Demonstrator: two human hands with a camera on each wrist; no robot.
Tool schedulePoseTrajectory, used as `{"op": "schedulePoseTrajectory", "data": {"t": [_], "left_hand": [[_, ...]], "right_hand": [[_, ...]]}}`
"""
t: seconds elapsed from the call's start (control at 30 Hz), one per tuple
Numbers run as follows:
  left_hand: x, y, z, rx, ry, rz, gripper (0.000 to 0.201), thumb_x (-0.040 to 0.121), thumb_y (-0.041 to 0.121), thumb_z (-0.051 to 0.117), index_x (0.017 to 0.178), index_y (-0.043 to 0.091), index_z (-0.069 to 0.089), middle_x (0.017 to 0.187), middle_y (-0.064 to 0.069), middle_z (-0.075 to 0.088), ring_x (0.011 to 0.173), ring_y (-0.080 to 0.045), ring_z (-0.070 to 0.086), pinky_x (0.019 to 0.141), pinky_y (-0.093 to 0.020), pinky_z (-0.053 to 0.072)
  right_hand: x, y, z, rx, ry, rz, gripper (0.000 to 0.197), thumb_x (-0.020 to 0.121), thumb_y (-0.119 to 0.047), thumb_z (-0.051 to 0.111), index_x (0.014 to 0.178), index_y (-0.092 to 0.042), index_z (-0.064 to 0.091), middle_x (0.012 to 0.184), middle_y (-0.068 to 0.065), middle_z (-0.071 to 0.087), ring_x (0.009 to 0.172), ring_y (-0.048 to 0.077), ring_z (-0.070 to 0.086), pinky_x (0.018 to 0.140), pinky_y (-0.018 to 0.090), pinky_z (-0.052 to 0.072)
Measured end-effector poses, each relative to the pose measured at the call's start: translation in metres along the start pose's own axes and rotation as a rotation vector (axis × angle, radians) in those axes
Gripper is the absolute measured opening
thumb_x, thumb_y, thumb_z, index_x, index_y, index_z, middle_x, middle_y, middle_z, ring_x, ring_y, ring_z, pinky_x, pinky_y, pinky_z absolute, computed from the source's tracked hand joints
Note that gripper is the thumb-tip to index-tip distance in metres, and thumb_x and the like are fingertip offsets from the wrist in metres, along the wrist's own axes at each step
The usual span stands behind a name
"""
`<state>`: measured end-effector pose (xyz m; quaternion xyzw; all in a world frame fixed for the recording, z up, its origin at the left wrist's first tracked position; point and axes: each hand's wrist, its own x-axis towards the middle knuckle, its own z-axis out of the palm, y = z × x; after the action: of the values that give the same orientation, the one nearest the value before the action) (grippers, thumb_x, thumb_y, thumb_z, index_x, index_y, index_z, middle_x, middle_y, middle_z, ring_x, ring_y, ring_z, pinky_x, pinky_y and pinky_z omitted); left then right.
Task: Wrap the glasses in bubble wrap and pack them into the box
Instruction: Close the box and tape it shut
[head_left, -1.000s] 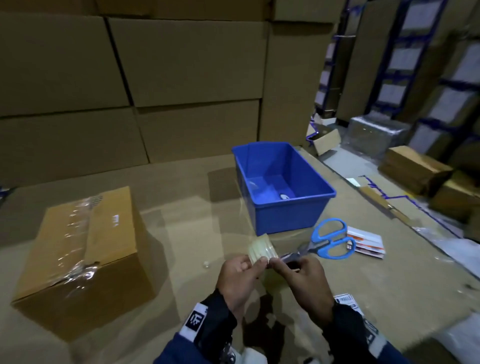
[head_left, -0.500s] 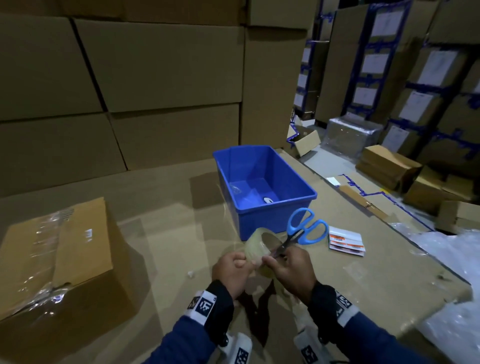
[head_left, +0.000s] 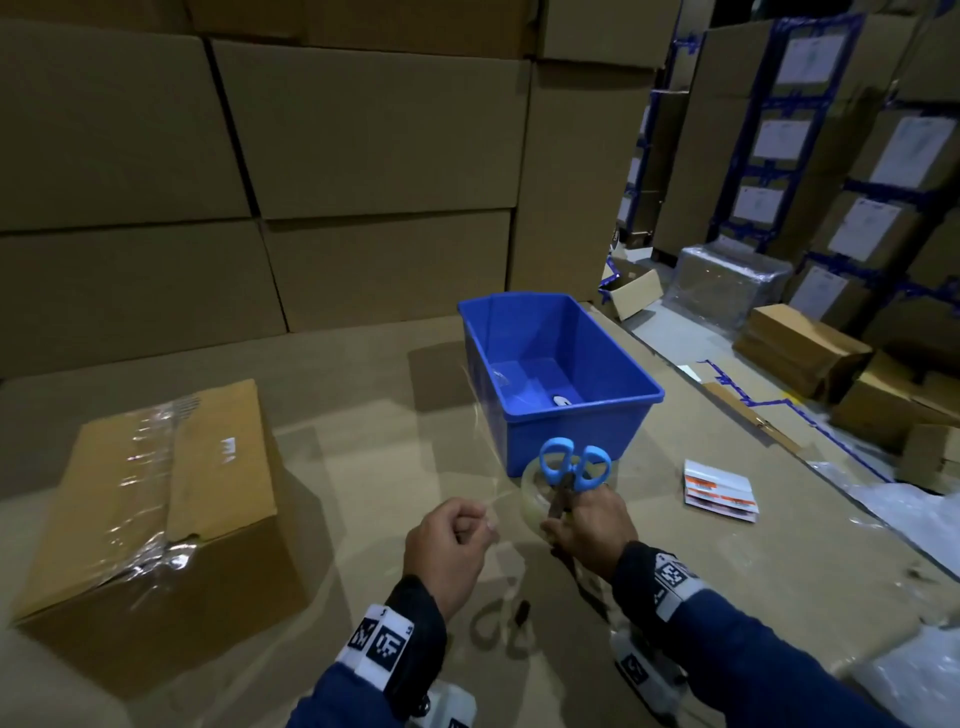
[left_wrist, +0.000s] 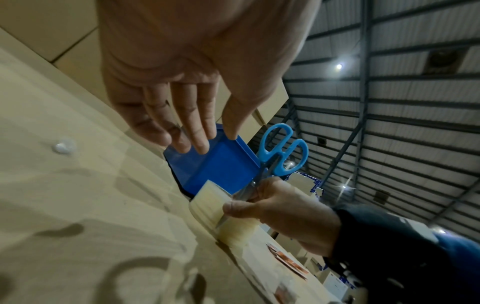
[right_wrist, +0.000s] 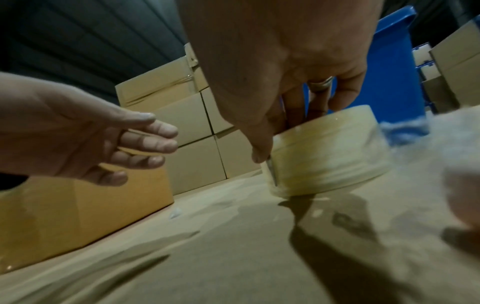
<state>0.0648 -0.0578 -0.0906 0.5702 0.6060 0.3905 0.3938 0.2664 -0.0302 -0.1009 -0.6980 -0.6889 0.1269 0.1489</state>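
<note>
- The tabletop is a broad cardboard-covered surface; on it, from my spot, the box sits at the left, flaps shut and clear tape already shining across its top seam and down its end.
- Judging by that, packing looks done and sealing is near its close; no bare glass or wrapped bundle shows on the tabletop, so the glasses are presumably inside the box, though I cannot see in.
- The blue bin stands behind the hands and looks nearly empty, with only a small pale thing on its floor.
- Loose bubble wrap lies off to the right.
- The right hand has a closed grip on the tape roll and the scissors, handles up.
- The left hand looks fisted from the head view, perhaps pinching a thin strand of tape; I cannot tell.
- The left wrist view shows that hand's fingers straight and loose, and the blade pressed against the roll under the thumb.
- The right wrist view alone shows the roll lifted slightly off the tabletop, and a ring.
</note>
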Motion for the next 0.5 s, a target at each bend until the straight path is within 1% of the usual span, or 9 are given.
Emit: {"op": "schedulePoseTrajectory", "data": {"t": [0.07, 0.1, 0.2, 0.27, 0.33, 0.37, 0.4, 0.47, 0.5], "left_hand": [[-0.005, -0.003, -0.01, -0.01, 0.004, 0.005, 0.007, 0.083, 0.021, 0.074, 0.086, 0.024, 0.067, 0.081, 0.005, 0.071, 0.081, -0.011, 0.067, 0.079, -0.031, 0.056], [-0.008, -0.004, -0.015, -0.01, 0.008, 0.018, 0.007, 0.084, 0.02, 0.073, 0.089, 0.021, 0.068, 0.082, 0.005, 0.071, 0.081, -0.01, 0.067, 0.078, -0.028, 0.056], [-0.019, -0.006, -0.036, -0.012, 0.025, 0.064, 0.007, 0.087, 0.017, 0.071, 0.093, 0.017, 0.069, 0.083, 0.006, 0.071, 0.08, -0.005, 0.065, 0.069, -0.014, 0.052], [-0.026, -0.011, -0.052, -0.014, 0.042, 0.084, 0.008, 0.086, 0.017, 0.072, 0.092, 0.021, 0.068, 0.081, 0.009, 0.07, 0.079, -0.006, 0.065, 0.068, -0.013, 0.05], [-0.036, -0.016, -0.071, -0.026, 0.036, 0.09, 0.01, 0.085, 0.019, 0.073, 0.092, 0.024, 0.068, 0.08, 0.009, 0.07, 0.079, -0.006, 0.065, 0.071, -0.018, 0.052], [-0.043, -0.018, -0.082, -0.028, 0.033, 0.093, 0.01, 0.085, 0.019, 0.073, 0.092, 0.025, 0.068, 0.081, 0.01, 0.07, 0.078, -0.003, 0.064, 0.071, -0.019, 0.052], [-0.05, -0.019, -0.093, -0.022, 0.043, 0.103, 0.011, 0.085, 0.019, 0.073, 0.091, 0.026, 0.068, 0.08, 0.01, 0.07, 0.078, -0.001, 0.064, 0.071, -0.019, 0.052], [-0.064, -0.02, -0.118, 0.001, 0.093, 0.139, 0.014, 0.084, 0.018, 0.075, 0.091, 0.028, 0.069, 0.079, 0.012, 0.071, 0.079, 0.001, 0.064, 0.07, -0.019, 0.053], [-0.071, -0.019, -0.131, 0.022, 0.121, 0.161, 0.015, 0.083, 0.018, 0.075, 0.091, 0.029, 0.069, 0.079, 0.014, 0.071, 0.079, 0.001, 0.065, 0.07, -0.018, 0.052]], "right_hand": [[-0.002, -0.002, -0.002, -0.009, -0.003, 0.016, 0.014, 0.082, -0.041, 0.068, 0.084, -0.027, 0.066, 0.095, -0.002, 0.065, 0.096, 0.021, 0.059, 0.072, 0.025, 0.039], [-0.004, -0.003, -0.003, -0.018, -0.008, 0.023, 0.015, 0.082, -0.042, 0.069, 0.083, -0.028, 0.066, 0.095, -0.004, 0.064, 0.097, 0.02, 0.059, 0.073, 0.025, 0.04], [-0.011, -0.009, -0.009, -0.106, 0.01, 0.013, 0.022, 0.077, -0.046, 0.072, 0.088, -0.028, 0.068, 0.104, -0.004, 0.066, 0.103, 0.021, 0.058, 0.079, 0.027, 0.044], [-0.022, -0.011, -0.011, -0.141, 0.009, 0.016, 0.035, 0.075, -0.045, 0.073, 0.105, -0.027, 0.067, 0.119, 0.0, 0.061, 0.113, 0.024, 0.053, 0.09, 0.03, 0.044], [-0.041, -0.011, -0.013, -0.232, -0.005, 0.044, 0.056, 0.075, -0.045, 0.075, 0.123, -0.02, 0.061, 0.13, 0.006, 0.055, 0.119, 0.031, 0.048, 0.099, 0.036, 0.043], [-0.052, -0.012, -0.013, -0.288, 0.017, 0.051, 0.058, 0.073, -0.045, 0.077, 0.121, -0.015, 0.062, 0.125, 0.01, 0.057, 0.114, 0.034, 0.05, 0.096, 0.04, 0.045], [-0.063, -0.015, -0.012, -0.334, 0.048, 0.05, 0.053, 0.069, -0.043, 0.081, 0.109, -0.011, 0.067, 0.112, 0.012, 0.061, 0.103, 0.037, 0.054, 0.087, 0.043, 0.05], [-0.083, -0.025, -0.007, -0.333, 0.122, -0.008, 0.04, 0.059, -0.041, 0.087, 0.079, -0.012, 0.069, 0.083, 0.01, 0.062, 0.079, 0.038, 0.057, 0.065, 0.044, 0.053], [-0.09, -0.035, -0.004, -0.267, 0.162, -0.072, 0.036, 0.059, -0.043, 0.086, 0.073, -0.015, 0.068, 0.077, 0.006, 0.062, 0.074, 0.037, 0.058, 0.063, 0.042, 0.051]]}}
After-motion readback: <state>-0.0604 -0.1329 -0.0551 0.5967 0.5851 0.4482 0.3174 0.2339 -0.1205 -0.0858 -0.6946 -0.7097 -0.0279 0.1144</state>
